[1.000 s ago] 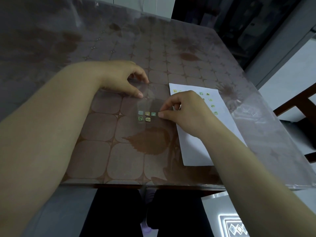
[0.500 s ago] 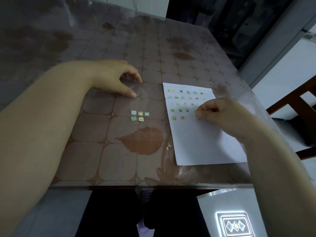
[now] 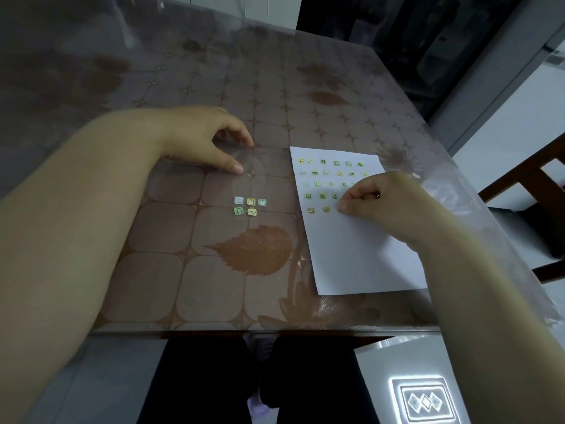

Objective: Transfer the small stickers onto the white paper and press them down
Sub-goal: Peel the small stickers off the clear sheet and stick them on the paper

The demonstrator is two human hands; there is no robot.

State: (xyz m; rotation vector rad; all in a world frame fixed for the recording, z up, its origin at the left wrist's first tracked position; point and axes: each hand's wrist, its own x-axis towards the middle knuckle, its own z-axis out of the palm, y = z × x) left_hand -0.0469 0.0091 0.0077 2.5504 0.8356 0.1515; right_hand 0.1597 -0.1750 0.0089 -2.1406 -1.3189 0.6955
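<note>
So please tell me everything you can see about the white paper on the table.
The white paper is a plain rectangular sheet lying flat on the table, slightly turned, near its right edge. Rows of small stickers fill its far part; the near part is blank. The right hand rests on it, fingertips pressing at the lowest row. The left hand does not touch it.

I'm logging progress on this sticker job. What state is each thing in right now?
White paper: flat on table, partly filled with stickers.
Clear sticker sheet: five stickers left, held down at its far edge.
Left hand: fingertips pressing the sheet.
Right hand: pinched, fingertips on the paper.
</note>
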